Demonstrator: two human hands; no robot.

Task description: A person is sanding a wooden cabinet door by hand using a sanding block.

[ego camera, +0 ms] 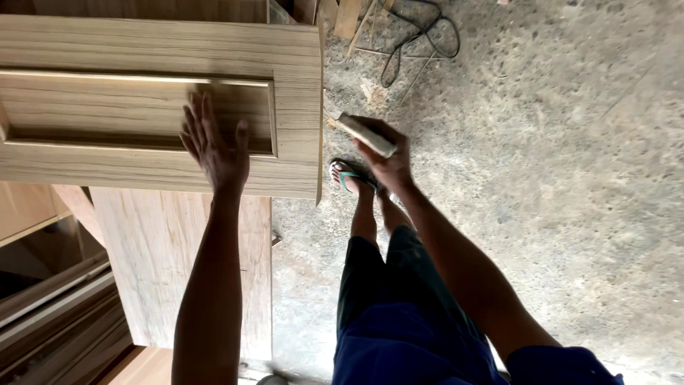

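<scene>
- The person's left hand (216, 148) lies flat on the pale brown wooden door panel with a recessed rectangular centre (160, 107), fingers spread and straight, gripping nothing.
- The fingertips rest inside the recess near its right end; the thumb sticks out to the right, just short of the raised frame's inner corner, and the heel of the hand sits on the panel's near rail.
- The left forearm runs straight up from the bottom of the view to that rail, crossing a plain light plywood sheet (149, 271) that lies below the panel.
- The right hand (386, 155) is held clear of the panel, just off its right edge and above the grey dusty concrete floor (556, 178).
- Its fingers are closed around a small pale rectangular block (365, 135), which pokes out up and to the left towards the panel's edge without touching it.
- The panel shows straight lengthwise grain, a smooth unfinished-looking surface and a thin bright moulding line along the top of the recess.
- Right of the panel, on the floor, a black cable (420, 39) loops beside loose wooden offcuts (347, 18).
- Below the right hand, a foot in a green-strapped sandal (347, 175) stands on the floor close to the panel's lower right corner.
</scene>
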